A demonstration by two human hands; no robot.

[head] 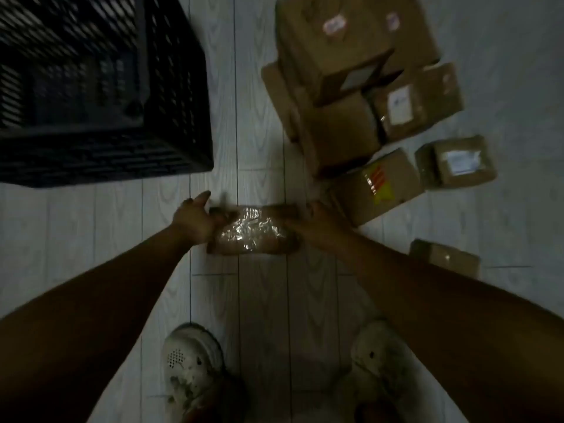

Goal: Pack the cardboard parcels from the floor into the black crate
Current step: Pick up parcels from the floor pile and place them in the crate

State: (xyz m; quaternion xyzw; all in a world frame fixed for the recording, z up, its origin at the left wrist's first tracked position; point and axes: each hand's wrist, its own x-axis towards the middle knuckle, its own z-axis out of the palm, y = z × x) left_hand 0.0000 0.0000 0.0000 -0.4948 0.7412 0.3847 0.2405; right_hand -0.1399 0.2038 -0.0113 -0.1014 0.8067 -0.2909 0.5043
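Both hands hold one small parcel [254, 230] wrapped in shiny tape above the pale plank floor [262, 300]: the left hand [195, 219] has its grip closed on the left end, the right hand [317, 221] on the right end. The black crate [100, 87] stands to the upper left, apart from it. A pile of parcels [360, 96] lies to the upper right

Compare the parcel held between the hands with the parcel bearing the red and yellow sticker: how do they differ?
The held parcel is clasped by the left hand and the right hand; the stickered parcel lies untouched on the floor. The held parcel shows shiny clear tape across its top, the stickered one a red and yellow label. The held parcel looks flatter, the stickered one boxier. Both are brown cardboard.
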